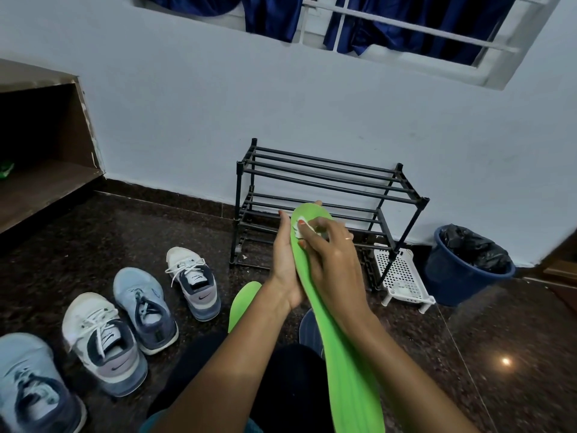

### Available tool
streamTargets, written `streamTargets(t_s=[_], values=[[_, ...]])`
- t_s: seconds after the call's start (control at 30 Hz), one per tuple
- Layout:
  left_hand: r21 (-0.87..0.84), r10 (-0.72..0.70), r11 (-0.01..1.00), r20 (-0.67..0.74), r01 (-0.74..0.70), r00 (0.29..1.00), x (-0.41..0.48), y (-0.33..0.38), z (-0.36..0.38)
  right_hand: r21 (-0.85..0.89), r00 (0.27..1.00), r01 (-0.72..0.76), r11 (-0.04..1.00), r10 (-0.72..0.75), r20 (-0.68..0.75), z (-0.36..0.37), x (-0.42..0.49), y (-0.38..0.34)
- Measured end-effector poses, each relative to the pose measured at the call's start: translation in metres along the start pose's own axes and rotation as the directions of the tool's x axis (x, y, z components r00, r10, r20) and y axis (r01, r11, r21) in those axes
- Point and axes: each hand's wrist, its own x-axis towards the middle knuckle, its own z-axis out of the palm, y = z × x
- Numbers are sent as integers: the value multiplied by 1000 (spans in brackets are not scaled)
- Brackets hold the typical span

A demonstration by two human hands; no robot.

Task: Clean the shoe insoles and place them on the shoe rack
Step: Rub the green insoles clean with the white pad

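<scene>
Dark granite floor [499,339], black shoe rack [324,179] against wall. Upright green insole [343,339] before rack; second green insole [242,303] flat on floor. Upright one's toe end gripped by left hand [285,264]; right hand [331,254] pinches white tissue [298,225] onto it.

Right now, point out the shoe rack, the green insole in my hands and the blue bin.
shoe rack [237,198]: head view, front left post.
green insole [348,354]: head view, middle of its length.
blue bin [449,282]: head view, outer wall.
</scene>
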Motion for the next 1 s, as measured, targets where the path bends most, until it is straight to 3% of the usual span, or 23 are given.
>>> streamTargets(t_s=[0.13, 0.27, 0.57, 0.8, 1.0], values=[[-16, 28, 999, 22, -28, 999, 0, -2, 2, 154, 997, -72, 985, 77, -22, -5, 12, -3], [25, 66, 997, 56, -67, 996, -1, -1, 4, 165, 990, -114, 980, 126, -67, -7, 27, 0], [-4, 100, 995, 77, -100, 992, 0, 1, 6, 305, 987, -147, 941, 159, -14, -3, 21, -12], [86, 96, 991, 87, -104, 992, 2, -3, 3, 298, 975, -161, 941, 198, -97, -7, 40, -9], [11, 104, 994, 107, -106, 989, 3, -2, 7, 312, 986, -165, 936, 161, 36, -7, 23, -20]])
